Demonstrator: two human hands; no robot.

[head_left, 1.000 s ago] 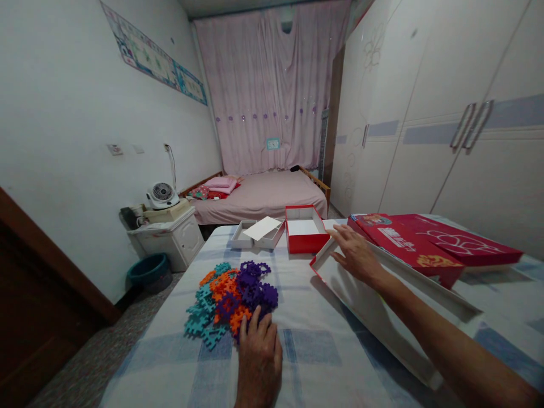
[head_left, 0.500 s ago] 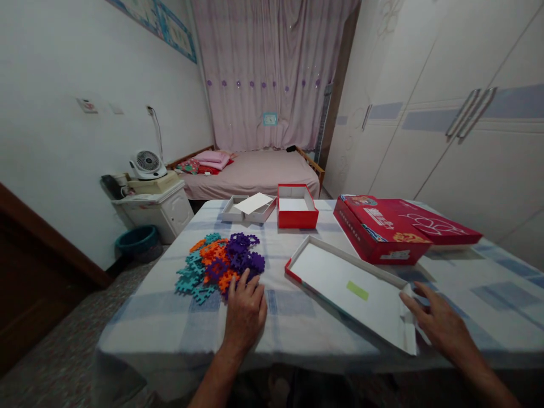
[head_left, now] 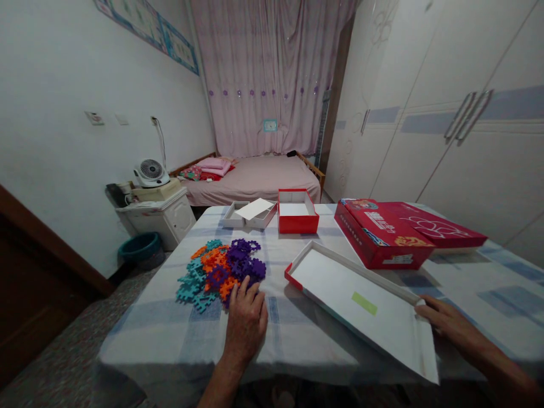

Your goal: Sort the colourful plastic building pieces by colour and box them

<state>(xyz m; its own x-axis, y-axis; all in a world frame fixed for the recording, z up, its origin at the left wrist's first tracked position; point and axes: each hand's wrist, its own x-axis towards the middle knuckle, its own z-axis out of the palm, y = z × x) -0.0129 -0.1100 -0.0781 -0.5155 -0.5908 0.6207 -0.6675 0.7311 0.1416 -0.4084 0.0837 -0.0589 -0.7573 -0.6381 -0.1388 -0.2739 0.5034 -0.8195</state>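
My left hand (head_left: 246, 317) rests at the near right edge of a heap of notched plastic building pieces (head_left: 219, 266) in teal, orange and purple. Its fingers are stretched forward and slightly apart, with the tips by the purple and orange pieces. At the right, my right hand (head_left: 446, 320) is closed on the side edge of a shallow white box lid (head_left: 335, 283), thumb over the rim. A light green label (head_left: 364, 303) is stuck inside the lid. The near right end of the lid is tilted up off the cloth.
Red boxes (head_left: 382, 226) stand at the right behind the lid. A small open red box (head_left: 297, 224) and a grey-white tray (head_left: 233, 218) with a white card (head_left: 255, 208) across it sit at the back. A checked cloth (head_left: 170, 334) covers the table.
My right hand has taken hold of the lid's right end and shifted it to the right, lifting it somewhat. My left hand stays by the heap. The view has tilted slightly.
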